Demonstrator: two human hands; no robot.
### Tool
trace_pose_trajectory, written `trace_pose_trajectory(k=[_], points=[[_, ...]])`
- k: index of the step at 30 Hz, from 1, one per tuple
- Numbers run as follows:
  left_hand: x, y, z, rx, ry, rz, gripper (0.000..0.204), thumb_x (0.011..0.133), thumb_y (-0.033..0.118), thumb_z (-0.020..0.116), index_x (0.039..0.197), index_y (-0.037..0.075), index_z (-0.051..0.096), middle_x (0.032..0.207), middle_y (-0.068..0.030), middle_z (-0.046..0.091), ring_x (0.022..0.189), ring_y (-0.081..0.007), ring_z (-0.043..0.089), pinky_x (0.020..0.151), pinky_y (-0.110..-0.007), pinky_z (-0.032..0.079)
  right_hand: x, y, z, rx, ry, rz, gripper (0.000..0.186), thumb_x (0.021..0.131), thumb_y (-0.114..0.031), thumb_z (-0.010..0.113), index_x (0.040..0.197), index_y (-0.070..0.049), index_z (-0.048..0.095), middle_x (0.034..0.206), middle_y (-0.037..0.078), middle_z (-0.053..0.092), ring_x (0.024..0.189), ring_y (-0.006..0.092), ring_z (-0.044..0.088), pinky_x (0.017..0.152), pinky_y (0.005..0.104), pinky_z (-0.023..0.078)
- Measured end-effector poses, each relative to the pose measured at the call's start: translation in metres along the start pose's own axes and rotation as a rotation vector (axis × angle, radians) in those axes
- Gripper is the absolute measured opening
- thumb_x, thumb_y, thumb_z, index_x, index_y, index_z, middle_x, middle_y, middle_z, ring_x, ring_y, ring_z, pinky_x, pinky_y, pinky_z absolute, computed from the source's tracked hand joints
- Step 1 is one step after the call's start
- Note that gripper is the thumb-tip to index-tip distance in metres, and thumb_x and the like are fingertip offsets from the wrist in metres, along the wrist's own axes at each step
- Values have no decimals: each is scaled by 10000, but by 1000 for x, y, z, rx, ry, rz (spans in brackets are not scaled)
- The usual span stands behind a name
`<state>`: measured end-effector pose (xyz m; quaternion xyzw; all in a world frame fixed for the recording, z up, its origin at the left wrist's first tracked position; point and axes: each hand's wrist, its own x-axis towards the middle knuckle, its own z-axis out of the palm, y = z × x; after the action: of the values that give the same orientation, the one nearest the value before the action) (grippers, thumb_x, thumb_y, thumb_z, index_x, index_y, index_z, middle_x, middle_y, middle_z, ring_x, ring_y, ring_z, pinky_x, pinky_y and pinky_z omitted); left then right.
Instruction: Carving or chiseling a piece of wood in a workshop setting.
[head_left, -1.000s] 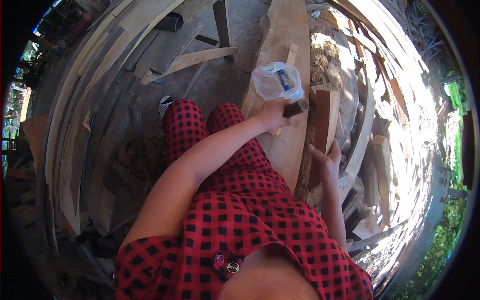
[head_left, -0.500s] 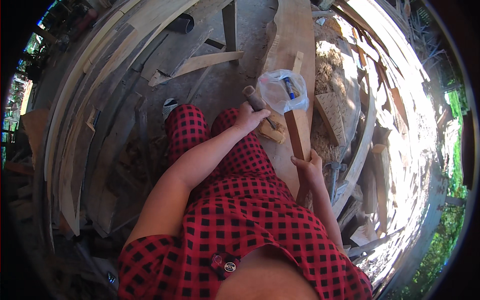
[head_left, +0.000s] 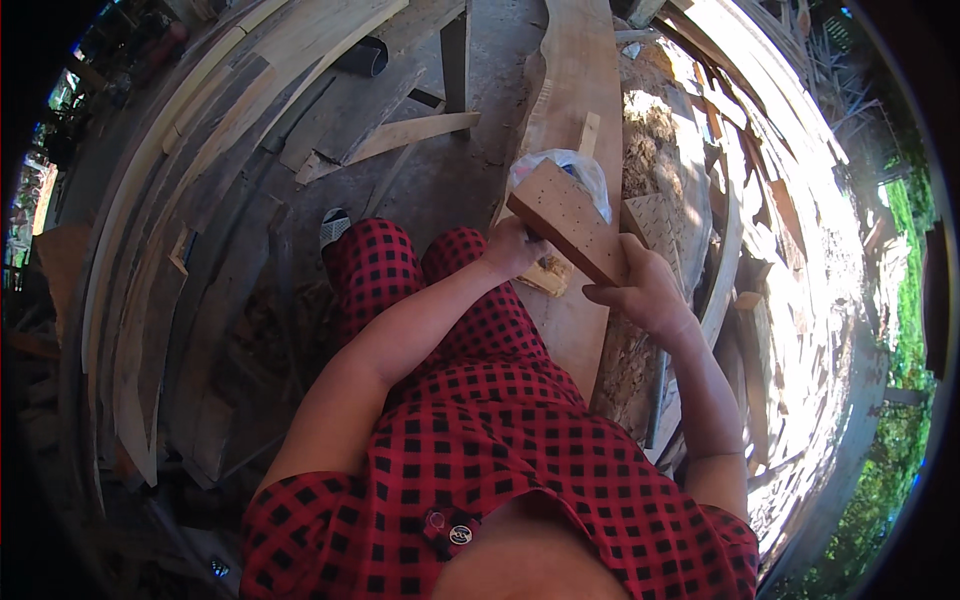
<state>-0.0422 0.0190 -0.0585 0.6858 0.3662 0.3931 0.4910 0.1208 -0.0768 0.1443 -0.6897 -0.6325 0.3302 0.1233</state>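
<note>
As the wooden block (head_left: 572, 222) turns over: its broad dotted face, out of sight half a second ago, now tilts up toward the wearer, bringing small dark marks into plain view.
Right hand (head_left: 650, 290): grip closed on the block's near right end, thumb along the lower edge.
Left hand (head_left: 512, 248): now close in at the block's left end; the wooden-handled tool it held upright half a second ago no longer shows clearly, and whether this grip holds it cannot be told.
Block's place: slanted between the hands over the plank desk (head_left: 575, 60), hiding much of the translucent plastic bag (head_left: 535, 163).
Block's make: brown, straight-edged, flat-faced, its narrow side darker and redder.
Plank desk: long, pale brown and smooth, with a wavy left edge.
Wood offcut (head_left: 545, 278): pale, rough, lying just below the block.
Log (head_left: 645, 150): crumbly and ragged, along the desk's right side.
</note>
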Motion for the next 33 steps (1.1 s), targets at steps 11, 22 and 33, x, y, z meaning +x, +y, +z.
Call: trace_pose_trajectory(k=[11, 22, 33], points=[[-3, 12, 0, 113, -85, 73, 328, 710, 167, 745, 981, 32, 617, 939, -160, 663, 899, -304, 654, 777, -376, 515, -5, -28, -18, -197, 81, -162, 660, 679, -274, 782, 1183, 17, 473, 850, 226, 623, 880, 386, 641, 746, 401, 493], [-5, -1, -2, 73, -124, -3, 313, 701, 166, 744, 952, 46, 602, 834, -139, 635, 800, -326, 630, 736, -394, 501, -8, -60, -29, 242, 293, -406, 649, 700, -239, 769, 1223, 5, 472, 941, 232, 625, 881, 396, 632, 766, 426, 498], [-3, -9, -4, 112, -127, 39, 334, 709, 195, 742, 967, 44, 594, 837, -160, 637, 815, -333, 637, 745, -407, 499, -6, -57, -31, 17, 185, -302, 721, 697, -239, 762, 1289, 16, 439, 946, 213, 642, 905, 327, 643, 808, 396, 486]])
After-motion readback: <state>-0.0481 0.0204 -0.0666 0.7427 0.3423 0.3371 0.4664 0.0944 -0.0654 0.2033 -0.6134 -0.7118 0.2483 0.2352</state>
